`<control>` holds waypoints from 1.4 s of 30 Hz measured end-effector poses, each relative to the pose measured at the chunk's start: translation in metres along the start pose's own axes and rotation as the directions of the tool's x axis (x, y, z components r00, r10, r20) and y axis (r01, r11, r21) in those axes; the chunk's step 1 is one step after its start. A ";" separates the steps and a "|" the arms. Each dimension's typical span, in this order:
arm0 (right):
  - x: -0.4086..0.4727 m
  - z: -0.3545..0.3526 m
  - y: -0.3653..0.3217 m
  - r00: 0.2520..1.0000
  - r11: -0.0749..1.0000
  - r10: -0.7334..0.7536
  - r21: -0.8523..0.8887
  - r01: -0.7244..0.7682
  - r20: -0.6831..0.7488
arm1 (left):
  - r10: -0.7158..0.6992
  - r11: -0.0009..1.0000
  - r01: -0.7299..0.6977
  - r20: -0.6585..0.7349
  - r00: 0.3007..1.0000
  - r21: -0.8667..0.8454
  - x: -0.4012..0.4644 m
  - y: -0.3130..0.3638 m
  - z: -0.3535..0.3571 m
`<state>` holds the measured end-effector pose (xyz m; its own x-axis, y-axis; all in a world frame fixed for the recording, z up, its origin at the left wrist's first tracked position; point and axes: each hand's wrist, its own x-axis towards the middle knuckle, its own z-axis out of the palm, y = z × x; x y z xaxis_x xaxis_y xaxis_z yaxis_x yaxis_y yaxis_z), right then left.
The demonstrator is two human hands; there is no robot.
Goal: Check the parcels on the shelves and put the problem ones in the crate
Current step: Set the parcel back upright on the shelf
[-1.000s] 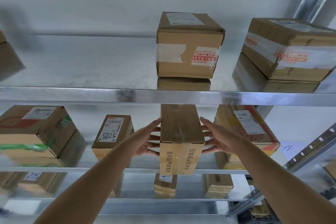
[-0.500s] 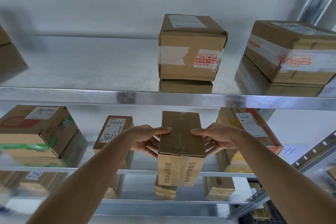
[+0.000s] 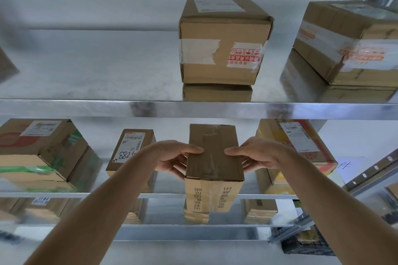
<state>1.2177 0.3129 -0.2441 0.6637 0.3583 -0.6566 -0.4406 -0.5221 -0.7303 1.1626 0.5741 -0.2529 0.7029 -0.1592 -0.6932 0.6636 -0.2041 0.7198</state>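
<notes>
Currently, left hand [image 3: 172,157] and right hand [image 3: 256,154] grip the narrow parcel [image 3: 214,157] at the middle shelf [image 3: 64,194]; thumbs on top, fingers curled against its sides.

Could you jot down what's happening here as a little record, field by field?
Held parcel: narrow brown box, gripped on both sides, partly out past the middle shelf edge
Left hand: thumb on top, fingers down the side
Right hand: same, mirrored
Top shelf: taped box; a second box to its right
Left neighbour: box marked 5288
Crate: dark, lower right
</notes>
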 end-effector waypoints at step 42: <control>0.017 0.085 0.132 0.957 0.925 -0.047 0.350 0.151 -0.287 | 0.151 0.928 -0.229 -0.267 0.952 -0.294 0.049 -0.148 0.043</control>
<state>1.1193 0.3153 -0.3676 0.8294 0.1452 -0.5395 -0.5189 -0.1578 -0.8402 1.0881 0.5548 -0.3950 0.8375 0.0753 -0.5412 0.5297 0.1313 0.8380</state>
